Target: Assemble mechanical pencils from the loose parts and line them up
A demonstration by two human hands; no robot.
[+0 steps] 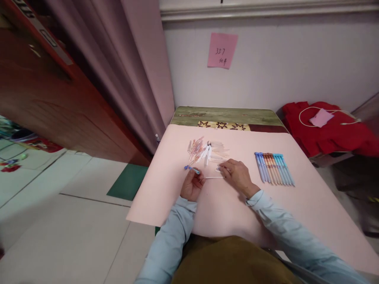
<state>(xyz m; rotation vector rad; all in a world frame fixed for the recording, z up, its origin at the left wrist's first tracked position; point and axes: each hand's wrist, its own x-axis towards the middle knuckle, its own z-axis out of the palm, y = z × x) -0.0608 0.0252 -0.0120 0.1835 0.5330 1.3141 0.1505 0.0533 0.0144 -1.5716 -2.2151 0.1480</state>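
Observation:
My left hand (192,184) is closed around a blue pen barrel (192,169) whose tip sticks out to the upper left. My right hand (237,174) is closed in a pinch on the end of a thin white refill (213,177) that lies between the two hands. Both hands rest on a pink sheet (225,205) that covers the table. Just beyond them lies a loose pile of pen parts (204,152), with coloured barrels on the left and white and clear pieces on the right.
A neat row of several blue and orange pens (274,168) lies to the right of my right hand. Behind the pink sheet shows the green table edge (225,115). A red cloth (328,128) sits at the right, a curtain (130,79) at the left.

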